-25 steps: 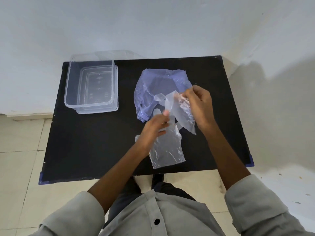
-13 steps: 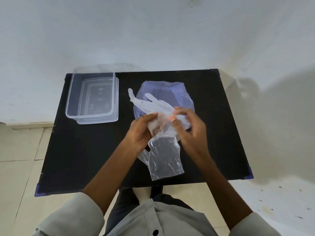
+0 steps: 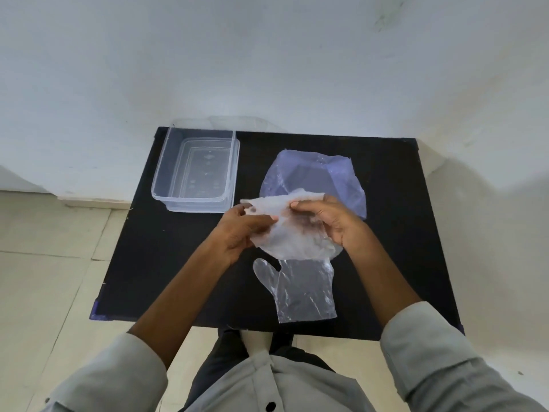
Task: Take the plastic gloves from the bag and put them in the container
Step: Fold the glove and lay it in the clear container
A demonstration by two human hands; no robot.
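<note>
Both hands pinch one plastic glove (image 3: 292, 233) above the black desk (image 3: 166, 257): left hand (image 3: 237, 233) at its left edge, right hand (image 3: 332, 224) opposite. Another glove (image 3: 300, 289) lies flat below; the bluish bag (image 3: 315, 173) behind; the clear container (image 3: 196, 171) far-left.

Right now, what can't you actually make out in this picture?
- Bag, head view: whether more gloves remain inside; crumpled film and the held glove hide it.
- Held glove: its finger shapes, bunched between the left hand and right hand.
- Container: small marks on its base, too small to read.
- Table: its near edge, behind the arms.
- Flat glove: one layer or more, too sheer.
</note>
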